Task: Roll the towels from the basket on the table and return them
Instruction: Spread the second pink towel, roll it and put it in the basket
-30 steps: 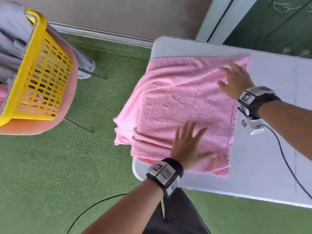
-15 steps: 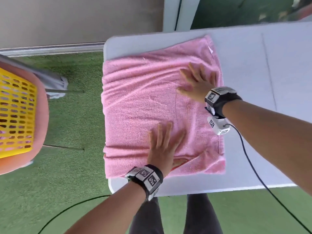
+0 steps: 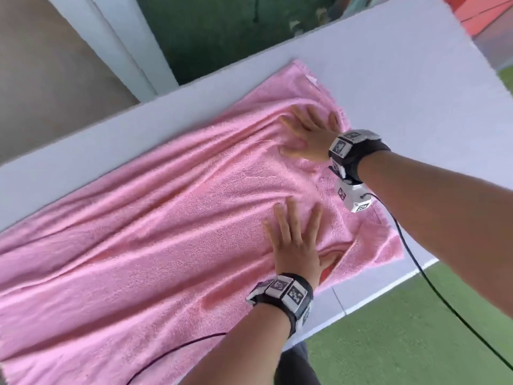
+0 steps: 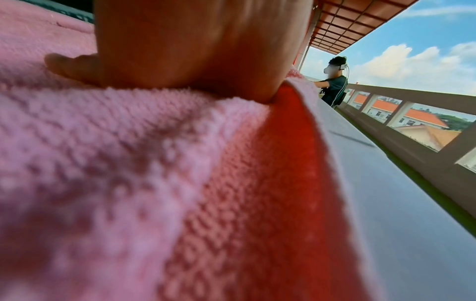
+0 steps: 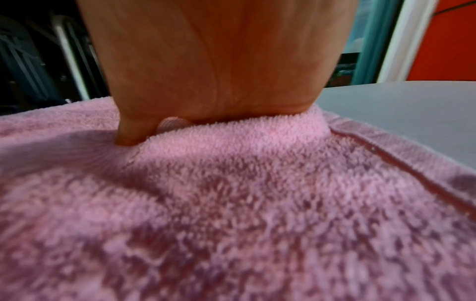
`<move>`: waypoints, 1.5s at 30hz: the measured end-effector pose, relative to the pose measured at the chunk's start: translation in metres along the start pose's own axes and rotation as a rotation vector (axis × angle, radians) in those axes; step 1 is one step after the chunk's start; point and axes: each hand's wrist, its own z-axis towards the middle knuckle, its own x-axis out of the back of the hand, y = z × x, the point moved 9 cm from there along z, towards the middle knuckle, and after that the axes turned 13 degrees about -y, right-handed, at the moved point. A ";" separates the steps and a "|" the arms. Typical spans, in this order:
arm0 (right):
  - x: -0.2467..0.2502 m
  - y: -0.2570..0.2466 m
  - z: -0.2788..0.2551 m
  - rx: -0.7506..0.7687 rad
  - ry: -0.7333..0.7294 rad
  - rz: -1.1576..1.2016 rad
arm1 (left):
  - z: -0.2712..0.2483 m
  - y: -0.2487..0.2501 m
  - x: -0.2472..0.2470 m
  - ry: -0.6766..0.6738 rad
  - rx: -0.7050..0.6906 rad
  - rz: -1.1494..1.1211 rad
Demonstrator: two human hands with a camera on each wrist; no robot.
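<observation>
A pink towel (image 3: 155, 232) lies spread over the white table (image 3: 402, 87), rumpled in long creases, its right end folded up near the table's front edge. My left hand (image 3: 295, 240) presses flat on it with straight spread fingers, thumb tucked by the folded flap. My right hand (image 3: 311, 134) lies flat on the towel farther back, near its right hem. In the left wrist view the palm (image 4: 195, 46) bears on the towel (image 4: 103, 163). In the right wrist view the palm (image 5: 219, 61) pushes the pile (image 5: 231, 203) down. The basket is out of view.
Bare table stretches right of the towel (image 3: 416, 134). Green turf (image 3: 416, 343) lies below the front edge. A black cable (image 3: 433, 284) runs from my right wrist. A white door frame (image 3: 119, 45) stands behind. Another person (image 4: 335, 85) stands far off by a railing.
The head view has swung right, and the yellow basket has left the frame. Both hands stay flat on the towel and have slid toward its right end, with creases trailing left.
</observation>
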 end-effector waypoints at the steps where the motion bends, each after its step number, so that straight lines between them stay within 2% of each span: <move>1: 0.005 0.023 -0.004 -0.002 0.010 0.020 | 0.012 0.020 0.003 -0.009 -0.013 0.015; 8: 0.034 0.151 -0.010 -0.027 0.066 0.078 | 0.092 0.136 0.021 0.025 -0.030 0.052; 15: 0.059 0.256 -0.007 -0.090 0.138 0.100 | 0.158 0.213 0.040 0.091 -0.036 0.011; 21: 0.076 0.302 0.006 -0.130 0.152 0.131 | 0.193 0.252 0.050 0.105 -0.066 -0.019; 25: 0.088 0.315 0.010 -0.164 0.162 0.136 | 0.209 0.273 0.063 0.113 -0.090 -0.102; 27: 0.090 0.313 0.003 -0.118 0.172 0.281 | 0.217 0.277 0.067 0.089 -0.096 -0.143; 29: 0.093 0.314 -0.016 -0.064 0.245 0.478 | 0.221 0.276 0.067 0.011 -0.082 -0.142; 32: 0.090 0.329 -0.075 -0.124 0.466 0.639 | 0.214 0.271 0.075 -0.107 -0.162 -0.184; 33: 0.084 0.329 -0.098 -0.135 0.521 0.658 | 0.207 0.266 0.081 -0.095 -0.208 -0.228; 35: 0.060 0.319 -0.135 -0.123 0.562 0.689 | 0.179 0.238 0.095 0.036 -0.230 -0.341; 36: 0.044 0.312 -0.150 -0.126 0.544 0.673 | 0.162 0.222 0.100 0.119 -0.224 -0.354; 38: 0.002 0.293 -0.169 -0.122 0.414 0.610 | 0.118 0.191 0.094 0.209 -0.241 -0.301; 40: -0.039 0.273 -0.183 -0.096 0.297 0.475 | 0.077 0.168 0.071 0.190 -0.299 -0.221; 42: -0.067 0.257 -0.194 -0.054 0.308 0.304 | 0.043 0.150 0.043 0.144 -0.337 -0.145; 45: -0.091 0.247 -0.207 -0.046 0.368 0.187 | 0.010 0.131 0.008 0.078 -0.340 -0.048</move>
